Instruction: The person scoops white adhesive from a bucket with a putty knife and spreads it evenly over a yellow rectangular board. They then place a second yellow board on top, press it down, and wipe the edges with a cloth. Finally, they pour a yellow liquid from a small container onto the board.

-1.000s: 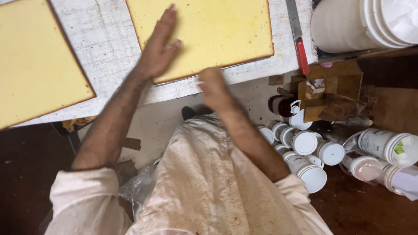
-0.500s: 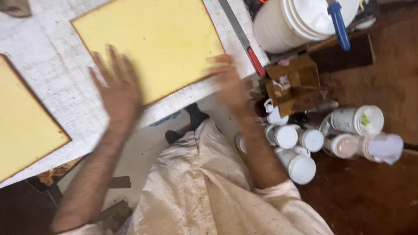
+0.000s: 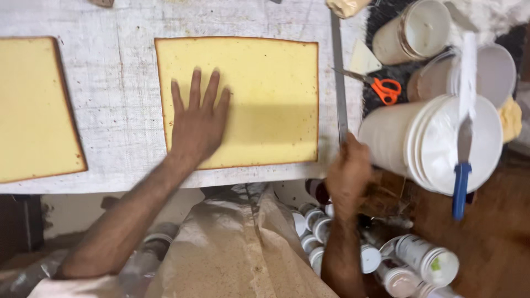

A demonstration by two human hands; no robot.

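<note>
Four spread fingers (image 3: pixel 194 91) lie flat on the yellow sheet (image 3: pixel 265 99).

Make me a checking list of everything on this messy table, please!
Surface: white table, scuffed and speckled with crumbs.
Job's things: yellow sheet cake with browned edges, lying flat; long metal ruler lies along its right edge.
Clutter: second sheet cake at left; orange-handled scissors; stacked white buckets with a blue-handled knife across them; white-lidded jars below.
Grippers: left hand pressed flat on the sheet cake, fingers spread; right hand closed at the ruler's near end.
Cables: nothing seen.
Surroundings: person's cream apron; brown floor.
</note>
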